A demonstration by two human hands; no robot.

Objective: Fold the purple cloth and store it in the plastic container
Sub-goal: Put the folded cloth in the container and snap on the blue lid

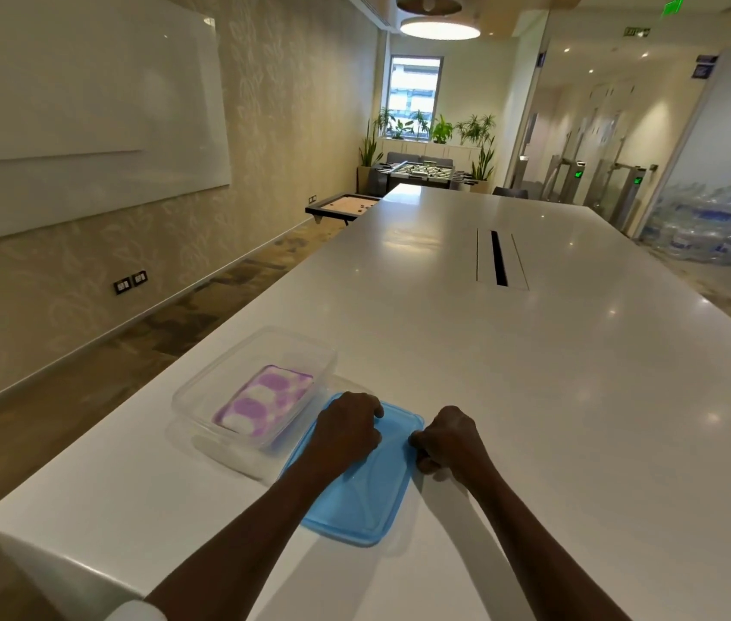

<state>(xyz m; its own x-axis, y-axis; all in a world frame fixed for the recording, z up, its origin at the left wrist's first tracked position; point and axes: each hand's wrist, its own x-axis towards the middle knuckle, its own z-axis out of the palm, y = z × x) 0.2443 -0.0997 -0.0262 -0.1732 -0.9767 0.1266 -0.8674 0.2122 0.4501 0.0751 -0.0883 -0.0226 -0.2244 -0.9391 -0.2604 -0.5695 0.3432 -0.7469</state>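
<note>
The purple-and-white cloth (pixel 263 403) lies folded flat inside the clear plastic container (pixel 202 387), which stands uncovered near the table's left front corner. Right beside it the blue lid (pixel 363 499) lies flat on the table. My left hand (pixel 346 430) rests on the lid's far left part with curled fingers at its edge. My right hand (pixel 449 439) pinches the lid's right edge with curled fingers.
The long white table (pixel 534 374) stretches far ahead, with a cable slot (pixel 499 257) in its middle. Its left edge runs close to the container. A whiteboard hangs on the left wall; game tables and plants stand at the far end.
</note>
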